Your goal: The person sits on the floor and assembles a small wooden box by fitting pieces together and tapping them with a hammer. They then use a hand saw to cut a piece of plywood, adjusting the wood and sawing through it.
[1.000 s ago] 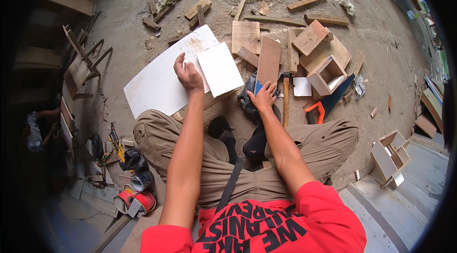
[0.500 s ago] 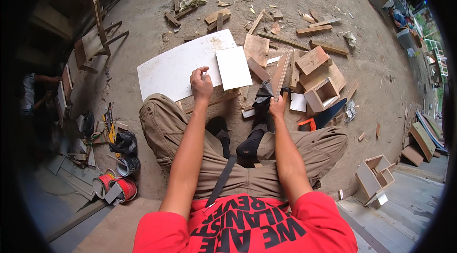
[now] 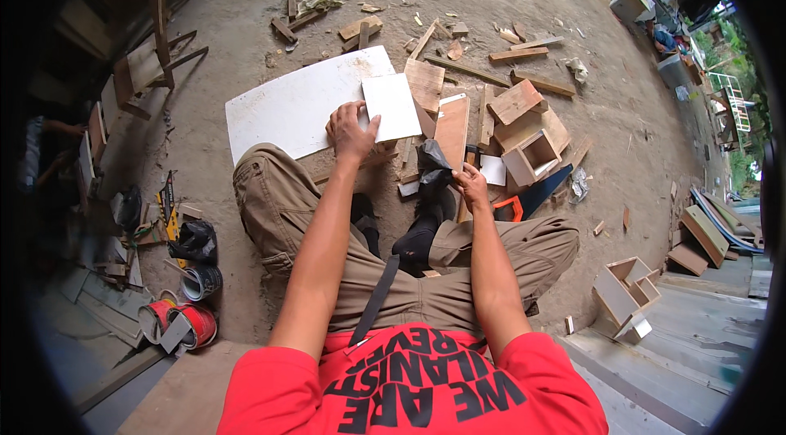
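Observation:
My left hand [image 3: 352, 133] is at the left edge of a small white board [image 3: 391, 106], its thumb over the edge and its other fingers curled alongside. That board lies on the right end of a larger white panel [image 3: 291, 103] dusted with sawdust. Between finger and thumb, my right hand [image 3: 471, 187] pinches the near corner of a reddish-brown wooden board [image 3: 452, 133], which shows its broad face. A black plastic bag [image 3: 431, 158] sits against this board, over my foot. Close by the right hand is what looks like a hammer, partly hidden.
Right of my hand lie a small wooden box [image 3: 532, 158], plywood pieces and a handsaw [image 3: 547, 192] with an orange handle. Wood offcuts [image 3: 520, 53] are scattered ahead. Paint cans [image 3: 193, 327] stand at left, a compartmented box [image 3: 627, 296] at right. Another person's arm [image 3: 64, 128] shows far left.
My left hand has moved from above the large panel to the small white board's edge. The wooden board in my right hand has turned from its narrow edge to its broad face.

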{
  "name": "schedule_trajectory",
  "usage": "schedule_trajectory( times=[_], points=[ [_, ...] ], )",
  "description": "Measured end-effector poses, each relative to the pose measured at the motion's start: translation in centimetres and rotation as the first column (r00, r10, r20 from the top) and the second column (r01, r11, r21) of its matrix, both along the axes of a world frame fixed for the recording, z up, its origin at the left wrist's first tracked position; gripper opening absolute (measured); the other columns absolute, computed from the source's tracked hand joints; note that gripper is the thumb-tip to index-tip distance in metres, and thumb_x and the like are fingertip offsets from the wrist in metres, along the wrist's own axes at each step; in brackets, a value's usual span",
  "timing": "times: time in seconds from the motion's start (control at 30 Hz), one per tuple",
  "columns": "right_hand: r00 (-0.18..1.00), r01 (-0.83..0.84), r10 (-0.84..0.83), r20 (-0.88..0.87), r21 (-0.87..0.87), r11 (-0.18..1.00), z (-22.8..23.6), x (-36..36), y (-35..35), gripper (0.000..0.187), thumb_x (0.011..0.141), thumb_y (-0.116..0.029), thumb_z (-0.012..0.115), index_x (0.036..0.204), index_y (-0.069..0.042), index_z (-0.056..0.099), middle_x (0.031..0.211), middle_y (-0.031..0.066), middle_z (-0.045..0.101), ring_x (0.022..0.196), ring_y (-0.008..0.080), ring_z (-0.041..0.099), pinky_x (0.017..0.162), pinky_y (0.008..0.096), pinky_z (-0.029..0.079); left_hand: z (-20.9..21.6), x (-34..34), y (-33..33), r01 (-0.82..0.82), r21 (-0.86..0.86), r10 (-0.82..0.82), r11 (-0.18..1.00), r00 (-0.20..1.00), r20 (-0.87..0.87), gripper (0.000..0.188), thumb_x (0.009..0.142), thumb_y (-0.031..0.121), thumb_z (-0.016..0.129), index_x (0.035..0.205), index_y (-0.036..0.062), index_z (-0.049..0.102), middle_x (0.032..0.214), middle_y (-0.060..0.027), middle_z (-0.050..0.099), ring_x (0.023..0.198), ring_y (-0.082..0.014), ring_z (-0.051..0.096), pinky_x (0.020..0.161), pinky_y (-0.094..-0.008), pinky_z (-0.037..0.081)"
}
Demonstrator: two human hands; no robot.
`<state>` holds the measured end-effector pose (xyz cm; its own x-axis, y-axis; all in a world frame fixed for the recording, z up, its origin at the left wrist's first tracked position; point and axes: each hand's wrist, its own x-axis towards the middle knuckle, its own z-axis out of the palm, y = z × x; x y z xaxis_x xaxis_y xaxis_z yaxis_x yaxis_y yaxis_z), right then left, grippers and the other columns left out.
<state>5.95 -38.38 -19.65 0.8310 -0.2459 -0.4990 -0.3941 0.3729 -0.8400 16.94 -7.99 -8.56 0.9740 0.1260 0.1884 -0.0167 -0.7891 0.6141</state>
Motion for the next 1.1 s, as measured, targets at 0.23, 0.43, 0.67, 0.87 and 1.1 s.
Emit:
schedule_trajectory(
  times=[0.23,0.43,0.67,0.87,1.1],
  points=[
    [0.999,0.036,-0.031,0.020,-0.707,0.707,-9.3,0.5,-1.3,0.024,0.085,-0.019,0.072,0.091,0.004,0.072,0.068,-0.0005,0.062,0.060,0.0087,0.055,0.055,0.0282,0.046,0.0,0.6,-0.9,0.059,-0.007,-0.059,0.998,0.998,0.018,0.051,0.082,0.040,0.072,0.125,0.0159,0.059,0.128,-0.0064,0.056,0.127,-0.0279,0.044,0.110,-0.0443,0.029],
    [0.924,0.267,-0.090,0.371,-0.461,0.846,-0.4,3.2,-1.5,0.020,0.098,-0.015,0.061,0.096,0.002,0.070,0.077,-0.0071,0.057,0.066,0.0038,0.046,0.059,0.0225,0.040,0.0,0.6,-1.2,0.065,-0.006,-0.065,0.998,0.998,0.020,0.050,0.083,0.039,0.070,0.126,0.0161,0.058,0.128,-0.0066,0.056,0.128,-0.0282,0.044,0.110,-0.0457,0.029],
    [0.905,-0.127,0.132,0.405,-0.039,0.991,15.0,1.9,4.2,0.034,0.103,-0.014,0.054,0.131,0.004,0.058,0.119,0.0077,0.066,0.101,0.0165,0.067,0.087,0.0354,0.060,-0.6,1.0,-0.6,0.038,-0.113,-0.032,0.993,0.998,0.049,0.039,0.092,0.037,0.058,0.122,0.0125,0.064,0.126,-0.0098,0.060,0.123,-0.0290,0.050,0.109,-0.0446,0.031],
    [0.909,-0.240,0.227,0.349,-0.005,0.971,11.8,1.2,8.2,0.036,0.101,-0.013,0.057,0.133,0.006,0.057,0.116,0.0096,0.068,0.097,0.0157,0.068,0.081,0.0307,0.058,-1.2,2.1,0.2,0.006,-0.267,0.009,0.964,0.999,0.053,0.041,0.096,0.039,0.054,0.119,0.0086,0.069,0.120,-0.0145,0.066,0.116,-0.0307,0.058,0.103,-0.0417,0.040],
    [0.908,-0.030,0.196,0.371,-0.409,0.912,9.9,3.5,7.9,0.050,0.097,-0.026,0.065,0.136,0.005,0.054,0.123,0.0173,0.065,0.105,0.0223,0.066,0.089,0.0347,0.054,0.1,1.6,-0.7,0.032,-0.164,-0.042,0.986,0.998,-0.053,0.043,0.094,0.038,0.058,0.122,0.0072,0.069,0.115,-0.0133,0.069,0.109,-0.0278,0.061,0.103,-0.0400,0.040]
  ],
)
